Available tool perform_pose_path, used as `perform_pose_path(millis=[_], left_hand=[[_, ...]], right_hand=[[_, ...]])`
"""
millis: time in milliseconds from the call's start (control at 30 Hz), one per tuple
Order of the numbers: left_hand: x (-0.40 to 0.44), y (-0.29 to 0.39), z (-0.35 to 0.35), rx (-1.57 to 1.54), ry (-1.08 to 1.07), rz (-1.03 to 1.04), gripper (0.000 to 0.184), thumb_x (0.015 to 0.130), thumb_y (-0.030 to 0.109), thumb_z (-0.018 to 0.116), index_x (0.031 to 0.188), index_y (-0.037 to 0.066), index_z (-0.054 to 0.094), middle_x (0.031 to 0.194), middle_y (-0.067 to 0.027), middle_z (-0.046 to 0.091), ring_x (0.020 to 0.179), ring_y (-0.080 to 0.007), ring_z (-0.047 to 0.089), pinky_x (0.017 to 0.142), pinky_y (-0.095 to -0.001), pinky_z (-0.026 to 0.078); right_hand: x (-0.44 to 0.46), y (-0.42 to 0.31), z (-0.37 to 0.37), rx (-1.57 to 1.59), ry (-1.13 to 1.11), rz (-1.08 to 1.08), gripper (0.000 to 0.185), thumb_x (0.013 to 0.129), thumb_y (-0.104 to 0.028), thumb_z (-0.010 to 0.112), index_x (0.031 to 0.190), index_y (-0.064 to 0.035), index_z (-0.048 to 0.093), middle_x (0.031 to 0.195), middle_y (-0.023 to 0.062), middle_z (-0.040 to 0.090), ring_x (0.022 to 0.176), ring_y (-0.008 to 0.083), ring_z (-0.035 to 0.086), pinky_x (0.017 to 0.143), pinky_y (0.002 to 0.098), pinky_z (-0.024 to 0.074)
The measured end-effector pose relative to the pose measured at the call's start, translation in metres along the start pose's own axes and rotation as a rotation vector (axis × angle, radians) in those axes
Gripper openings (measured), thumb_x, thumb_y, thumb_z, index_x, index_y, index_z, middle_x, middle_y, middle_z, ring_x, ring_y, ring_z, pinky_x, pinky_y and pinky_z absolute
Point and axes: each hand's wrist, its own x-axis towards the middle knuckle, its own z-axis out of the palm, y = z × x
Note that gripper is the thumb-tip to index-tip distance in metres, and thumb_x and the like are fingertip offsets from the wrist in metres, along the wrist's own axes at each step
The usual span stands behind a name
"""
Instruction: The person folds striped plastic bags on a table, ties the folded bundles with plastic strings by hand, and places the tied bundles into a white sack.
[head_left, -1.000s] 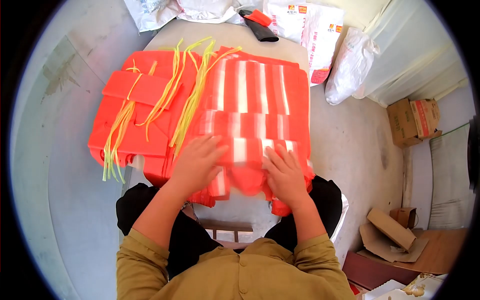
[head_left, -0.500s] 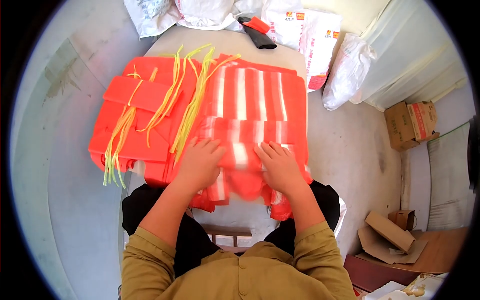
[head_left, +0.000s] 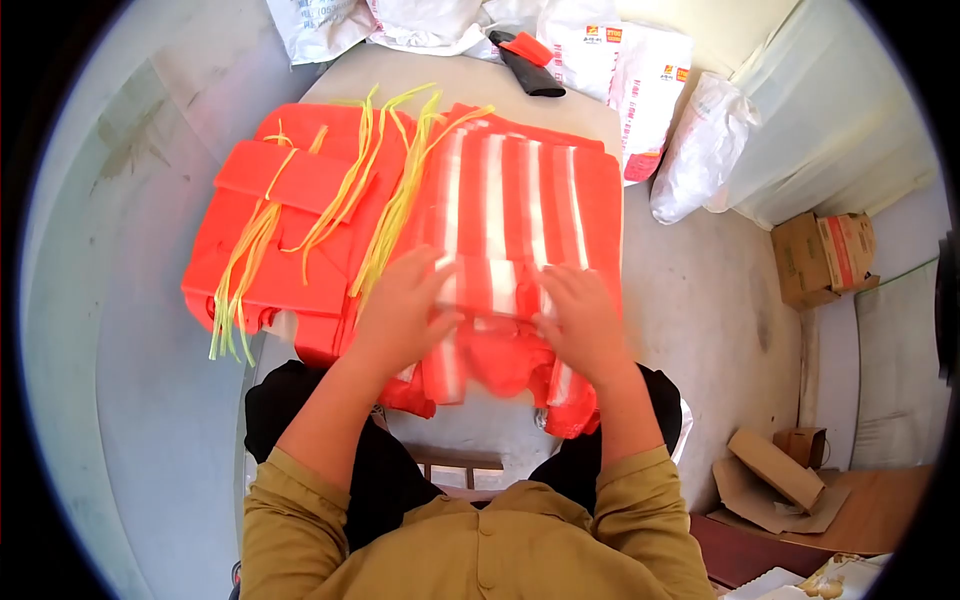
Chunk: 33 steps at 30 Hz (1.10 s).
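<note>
A stack of thin red and white striped plastic bags or sheeting (head_left: 515,195) lies flat in front of me, its near part folded into a flap and loose red ends hanging over the table's edge. My left hand (head_left: 403,305) is at the left side of this flap, palm down, fingers stretched out and thumb apart. At the flap's right side, my right hand (head_left: 582,318) is held much the same way, slightly blurred. On the left sits a folded red bundle (head_left: 300,240). Yellow strips (head_left: 392,215) lie between the bundle and the striped stack, and more yellow strips (head_left: 245,260) tie the bundle.
Behind the work, on the pale table (head_left: 400,75), lies a black and red roll-like item (head_left: 525,65). White printed sacks (head_left: 650,95) stand along the back, with a white plastic bag (head_left: 705,150) at the right. Cardboard boxes (head_left: 825,260) and flattened cardboard (head_left: 775,485) are farther right.
Both hands have risen slightly from lying flat on the striped stack, thumbs now apart. The folded flap has shifted and looks shorter. The view has tilted a little.
</note>
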Motion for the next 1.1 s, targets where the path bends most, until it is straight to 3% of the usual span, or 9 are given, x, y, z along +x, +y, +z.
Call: perform_pose_path(millis=[67, 167, 367, 567, 667, 867, 967, 1067, 1100], left_hand=[[-0.003, 0.006, 0.014, 0.090, -0.081, 0.128, 0.065, 0.081, 0.018, 0.083, 0.141, 0.010, 0.059, 0.151, -0.0136, 0.054, 0.143, -0.0346, 0.049, 0.114, -0.0540, 0.042], [-0.003, 0.004, 0.036, 0.122, -0.159, 0.133, 0.065, 0.082, 0.013, 0.079, 0.143, 0.011, 0.057, 0.151, -0.0117, 0.055, 0.144, -0.0334, 0.047, 0.116, -0.0560, 0.039], [0.011, 0.008, 0.047, 0.212, -0.107, 0.126, 0.054, 0.087, 0.006, 0.068, 0.140, 0.008, 0.060, 0.149, -0.0113, 0.057, 0.143, -0.0325, 0.049, 0.113, -0.0530, 0.042], [0.018, -0.001, 0.063, 0.234, -0.058, 0.063, 0.050, 0.085, 0.004, 0.067, 0.134, 0.009, 0.063, 0.144, -0.0121, 0.061, 0.137, -0.0322, 0.055, 0.108, -0.0506, 0.045], [0.017, -0.010, 0.066, 0.364, -0.043, 0.059, 0.051, 0.083, 0.004, 0.068, 0.134, 0.009, 0.064, 0.142, -0.0125, 0.062, 0.134, -0.0327, 0.057, 0.107, -0.0499, 0.046], [0.015, -0.004, 0.052, 0.279, -0.075, 0.060, 0.047, 0.081, 0.007, 0.072, 0.128, 0.010, 0.068, 0.129, -0.0120, 0.070, 0.118, -0.0327, 0.066, 0.099, -0.0465, 0.050], [0.027, 0.035, 0.014, 0.045, -0.487, -0.266, 0.037, 0.087, 0.016, 0.071, 0.123, 0.008, 0.068, 0.121, -0.0109, 0.071, 0.115, -0.0355, 0.064, 0.093, -0.0463, 0.051], [0.013, 0.031, 0.015, -0.561, -0.426, -0.543, 0.038, 0.090, 0.016, 0.068, 0.126, 0.004, 0.064, 0.123, -0.0151, 0.069, 0.116, -0.0381, 0.063, 0.092, -0.0442, 0.053], [0.006, 0.024, 0.021, -0.602, -0.400, -0.558, 0.040, 0.091, 0.015, 0.068, 0.129, 0.005, 0.064, 0.122, -0.0155, 0.070, 0.113, -0.0341, 0.065, 0.092, -0.0419, 0.053]], right_hand=[[-0.006, -0.005, 0.022, -0.108, -0.018, -0.111, 0.055, 0.085, -0.008, 0.073, 0.139, -0.0097, 0.060, 0.147, 0.0147, 0.057, 0.139, 0.0362, 0.050, 0.113, 0.0516, 0.0407], [-0.009, -0.001, 0.046, -0.115, -0.073, -0.054, 0.064, 0.084, -0.014, 0.075, 0.145, -0.0096, 0.056, 0.160, 0.0137, 0.044, 0.149, 0.0362, 0.040, 0.120, 0.0548, 0.0336], [0.006, 0.005, 0.059, -0.073, 0.026, -0.035, 0.060, 0.082, -0.011, 0.073, 0.141, -0.0091, 0.060, 0.154, 0.0108, 0.053, 0.141, 0.0346, 0.048, 0.116, 0.0499, 0.0395], [0.017, 0.009, 0.057, 0.026, -0.003, -0.039, 0.053, 0.079, -0.007, 0.073, 0.132, -0.0089, 0.067, 0.142, 0.0087, 0.064, 0.128, 0.0350, 0.059, 0.107, 0.0470, 0.0478], [0.006, 0.022, 0.056, -0.067, 0.042, -0.045, 0.050, 0.079, -0.004, 0.073, 0.128, -0.0097, 0.068, 0.136, 0.0085, 0.068, 0.122, 0.0349, 0.062, 0.106, 0.0460, 0.0492], [-0.021, 0.068, 0.027, -0.114, -0.113, 0.108, 0.050, 0.083, -0.004, 0.071, 0.132, -0.0121, 0.066, 0.131, 0.0072, 0.068, 0.121, 0.0334, 0.062, 0.111, 0.0475, 0.0434], [-0.016, 0.048, -0.009, -0.330, 0.133, 0.139, 0.050, 0.087, -0.007, 0.071, 0.136, -0.0103, 0.062, 0.131, 0.0103, 0.067, 0.121, 0.0339, 0.062, 0.113, 0.0495, 0.0398], [0.001, 0.013, -0.046, -0.328, 0.609, 0.034, 0.043, 0.091, -0.011, 0.069, 0.133, -0.0049, 0.062, 0.131, 0.0199, 0.062, 0.120, 0.0370, 0.059, 0.113, 0.0544, 0.0380], [0.001, 0.012, -0.042, -0.254, 0.621, 0.066, 0.044, 0.092, -0.012, 0.069, 0.134, -0.0041, 0.061, 0.131, 0.0204, 0.062, 0.120, 0.0360, 0.059, 0.113, 0.0528, 0.0390]])
